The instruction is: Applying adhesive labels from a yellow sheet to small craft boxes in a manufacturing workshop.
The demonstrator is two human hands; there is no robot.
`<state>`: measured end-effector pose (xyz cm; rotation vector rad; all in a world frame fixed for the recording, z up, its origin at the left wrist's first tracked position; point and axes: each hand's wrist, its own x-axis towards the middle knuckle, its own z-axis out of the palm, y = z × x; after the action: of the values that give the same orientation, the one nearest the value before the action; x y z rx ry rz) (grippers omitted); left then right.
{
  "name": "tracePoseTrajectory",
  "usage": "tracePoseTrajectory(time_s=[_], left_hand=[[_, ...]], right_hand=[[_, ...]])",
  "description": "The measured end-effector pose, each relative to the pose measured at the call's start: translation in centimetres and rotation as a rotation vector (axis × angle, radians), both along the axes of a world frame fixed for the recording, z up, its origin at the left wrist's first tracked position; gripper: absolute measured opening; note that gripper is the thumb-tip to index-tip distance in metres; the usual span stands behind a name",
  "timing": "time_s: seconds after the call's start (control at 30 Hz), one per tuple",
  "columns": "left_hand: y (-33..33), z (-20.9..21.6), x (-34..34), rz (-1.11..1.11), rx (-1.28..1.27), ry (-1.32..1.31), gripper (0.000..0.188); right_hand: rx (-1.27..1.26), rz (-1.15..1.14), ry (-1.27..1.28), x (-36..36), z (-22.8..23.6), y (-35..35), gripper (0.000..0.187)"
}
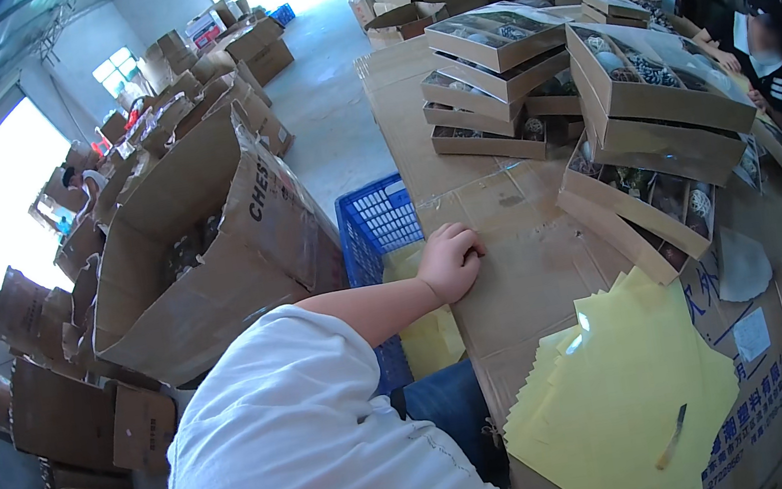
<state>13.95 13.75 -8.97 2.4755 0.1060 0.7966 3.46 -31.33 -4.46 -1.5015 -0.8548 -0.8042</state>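
My left hand (451, 262) rests on the left edge of the cardboard-covered table (513, 251), its fingers curled in and nothing seen in them. A fan of yellow sheets (613, 373) lies at the near side of the table, with a small dark-and-tan brush-like tool (673, 437) on top. Beyond them, shallow cardboard trays (641, 192) hold pine cones and ball-shaped ornaments. Several more such boxes (488, 78) are stacked farther back. At the lower edge shows a sliver of skin, perhaps my right arm; my right hand is out of sight.
A blue plastic crate (376, 221) with yellow material in it stands left of the table. A large open carton (209, 241) is beside it. Many cartons line the left. One co-worker (774, 66) is at the far right, another (86, 184) among the cartons.
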Motion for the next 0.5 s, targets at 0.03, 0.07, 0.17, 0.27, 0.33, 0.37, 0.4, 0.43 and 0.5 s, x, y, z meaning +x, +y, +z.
tracePoseTrajectory(time_s=[0.03, 0.07, 0.17, 0.27, 0.33, 0.37, 0.4, 0.43, 0.5], left_hand=[[0.3, 0.0, -0.2, 0.009, 0.010, 0.002, 0.008], [0.4, 0.2, -0.3, 0.024, 0.010, -0.002, 0.008], [0.3, 0.5, -0.2, 0.010, 0.010, 0.041, 0.011], [0.2, 0.4, -0.2, 0.013, 0.007, 0.050, 0.011], [0.3, 0.2, -0.3, 0.023, 0.020, 0.033, 0.011], [0.2, 0.2, -0.2, 0.023, 0.024, 0.022, 0.011], [0.3, 0.2, -0.3, 0.026, 0.033, 0.014, 0.011], [0.2, 0.3, -0.3, 0.022, 0.033, 0.009, 0.010], [0.2, 0.0, 0.0, 0.029, 0.033, 0.013, 0.010]], right_hand=[[0.101, -0.338, 0.536, -1.5, 0.8, 1.2, 0.034], [0.191, -0.678, 1.072, -2.3, 1.2, 1.8, 0.034], [0.150, -0.665, 1.029, -2.3, 0.8, 1.6, 0.033], [0.135, -0.702, 1.080, -2.1, 0.7, 1.5, 0.033], [0.120, -0.628, 0.981, -1.8, 0.6, 1.5, 0.032], [0.115, -0.617, 0.985, -1.7, 0.7, 1.6, 0.032], [0.172, -0.666, 1.033, -1.5, 1.4, 2.2, 0.032], [0.228, -0.714, 1.081, -1.3, 1.7, 2.6, 0.032], [0.226, -0.719, 1.084, -1.4, 0.9, 2.2, 0.031]])
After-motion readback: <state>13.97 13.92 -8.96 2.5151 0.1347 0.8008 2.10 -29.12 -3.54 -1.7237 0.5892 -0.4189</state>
